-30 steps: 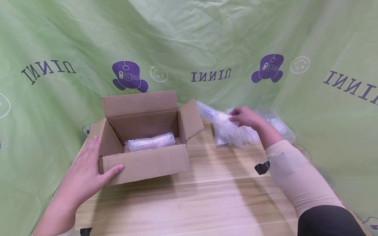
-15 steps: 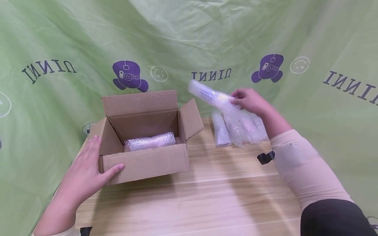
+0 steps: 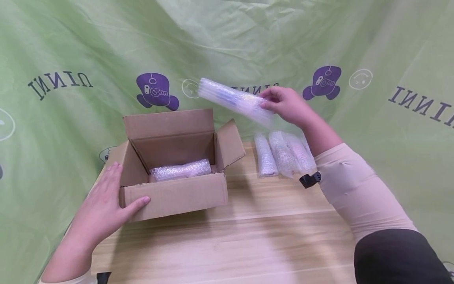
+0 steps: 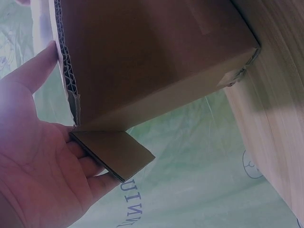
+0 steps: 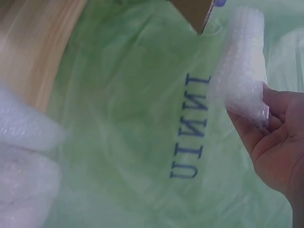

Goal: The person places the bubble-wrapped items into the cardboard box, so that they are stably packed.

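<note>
In the head view my right hand (image 3: 287, 104) holds a bubble-wrapped roll (image 3: 234, 98) in the air, behind and to the right of an open cardboard box (image 3: 173, 197). Thumb and fingers pinch the roll near its right end; the right wrist view shows the same wrapped roll (image 5: 242, 57). What the wrap covers cannot be made out. My left hand (image 3: 103, 205) rests against the box's left front corner, its thumb straight across the front flap and its fingers along the left flap (image 4: 114, 152). Another bubble-wrapped roll (image 3: 181, 170) lies inside the box.
Several bubble-wrapped rolls (image 3: 281, 154) lie side by side on the wooden table (image 3: 227, 244), right of the box. The box's right flap (image 3: 229, 145) leans outward, and its back flap (image 3: 168, 124) stands up. A green printed cloth (image 3: 220, 35) hangs behind the table.
My right hand has lifted the bubble-wrapped roll off the others and carried it up and left. My left hand and the box have stayed in place.
</note>
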Action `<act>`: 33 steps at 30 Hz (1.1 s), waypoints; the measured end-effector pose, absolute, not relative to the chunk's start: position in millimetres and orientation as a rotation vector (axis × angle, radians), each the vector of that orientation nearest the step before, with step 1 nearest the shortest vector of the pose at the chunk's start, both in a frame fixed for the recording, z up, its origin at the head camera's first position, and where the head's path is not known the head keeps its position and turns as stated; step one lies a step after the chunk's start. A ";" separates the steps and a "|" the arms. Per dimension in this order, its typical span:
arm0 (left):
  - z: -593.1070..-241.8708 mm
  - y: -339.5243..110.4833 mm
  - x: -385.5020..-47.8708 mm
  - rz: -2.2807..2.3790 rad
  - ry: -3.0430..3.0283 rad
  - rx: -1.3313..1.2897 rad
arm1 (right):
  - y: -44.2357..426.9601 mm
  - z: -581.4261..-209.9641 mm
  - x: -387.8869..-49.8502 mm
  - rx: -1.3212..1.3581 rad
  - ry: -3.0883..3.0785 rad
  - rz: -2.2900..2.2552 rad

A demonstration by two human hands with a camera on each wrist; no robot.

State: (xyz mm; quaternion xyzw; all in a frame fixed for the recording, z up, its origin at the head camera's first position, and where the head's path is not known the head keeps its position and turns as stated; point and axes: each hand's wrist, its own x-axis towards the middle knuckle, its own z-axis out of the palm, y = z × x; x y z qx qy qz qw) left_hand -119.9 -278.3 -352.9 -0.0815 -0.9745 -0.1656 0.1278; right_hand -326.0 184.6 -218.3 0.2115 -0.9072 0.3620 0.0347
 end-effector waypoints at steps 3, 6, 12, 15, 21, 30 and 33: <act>-353.5 -278.3 -119.8 -0.489 -2.830 -0.235 | 169.5 -211.4 -326.7 0.717 -2.772 1.075; -353.5 -278.5 -120.0 -0.493 -2.826 -0.234 | 152.6 -206.0 -327.1 0.786 -2.756 1.050; -353.3 -277.4 -120.8 -0.491 -2.821 -0.238 | 122.3 -200.9 -324.2 0.904 -2.721 1.014; -353.3 -277.0 -121.2 -0.492 -2.818 -0.238 | 108.5 -201.2 -322.7 0.959 -2.707 0.996; -354.4 -277.6 -122.3 -0.502 -2.809 -0.235 | 82.1 -208.3 -316.9 1.073 -2.704 0.984; -354.8 -278.4 -123.5 -0.510 -2.813 -0.231 | 55.2 -228.3 -305.8 1.153 -2.755 0.899; -354.5 -278.2 -124.2 -0.509 -2.815 -0.230 | 51.4 -233.9 -302.8 1.192 -2.768 0.891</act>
